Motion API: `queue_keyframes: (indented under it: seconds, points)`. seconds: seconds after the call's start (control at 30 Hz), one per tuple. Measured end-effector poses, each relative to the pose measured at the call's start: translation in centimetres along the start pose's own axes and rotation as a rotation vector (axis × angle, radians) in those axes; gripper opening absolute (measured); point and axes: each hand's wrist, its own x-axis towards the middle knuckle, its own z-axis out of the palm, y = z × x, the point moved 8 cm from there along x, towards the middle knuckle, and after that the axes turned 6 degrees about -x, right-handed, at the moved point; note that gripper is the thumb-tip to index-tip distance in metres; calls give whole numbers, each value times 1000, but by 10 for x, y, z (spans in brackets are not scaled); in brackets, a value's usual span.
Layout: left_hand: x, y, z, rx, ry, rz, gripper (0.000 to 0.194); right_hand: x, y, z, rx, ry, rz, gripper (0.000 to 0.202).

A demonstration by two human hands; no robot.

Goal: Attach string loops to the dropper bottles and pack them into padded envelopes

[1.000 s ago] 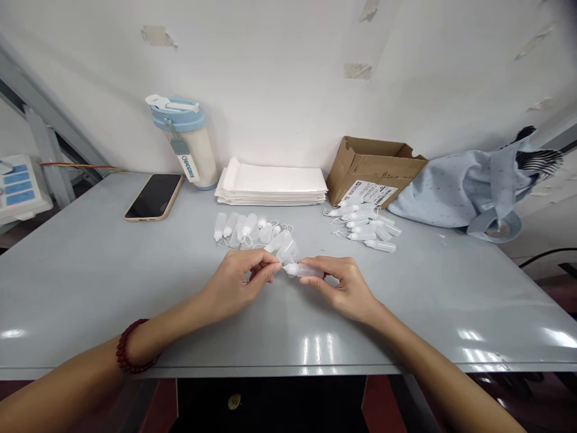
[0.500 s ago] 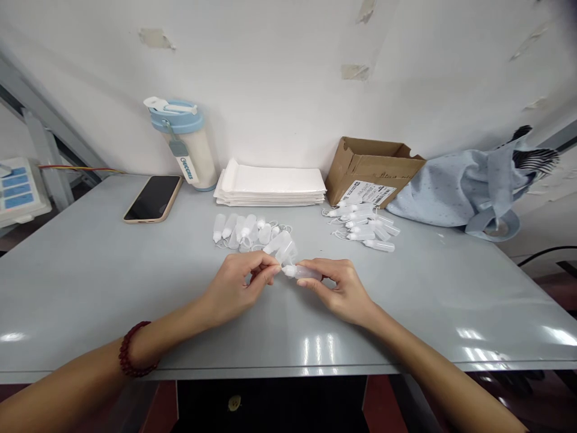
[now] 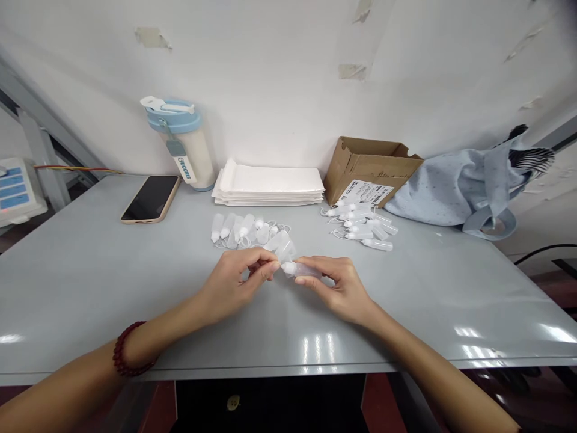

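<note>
Between thumb and fingers, my right hand holds a small translucent dropper bottle lying sideways, its white tip toward the left. My left hand is pinched closed right beside that tip; what its fingertips grip is too small to make out. Just behind both hands, several like bottles with thin white loops lie in a loose cluster, the nearest ones almost touching my fingers. A second pile of these bottles rests farther right, in front of the cardboard box.
Along the wall stand a blue-lidded tumbler, a stack of white envelopes, an open cardboard box and a light blue cloth bag. A phone lies at the left on the grey table.
Both hands keep nearly the same pose around the bottle. The whole view has shifted slightly, with objects a little farther left.
</note>
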Motion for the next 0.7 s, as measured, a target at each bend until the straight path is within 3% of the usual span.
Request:
queue_keyframes:
  seconds: [0.23, 0.7]
  points:
    - [3, 6, -3, 33, -40, 61, 18, 0, -1, -4, 10, 3, 8, 21]
    - [-2, 3, 1, 23, -44, 39, 19, -2, 2, 0, 31, -9, 0, 21]
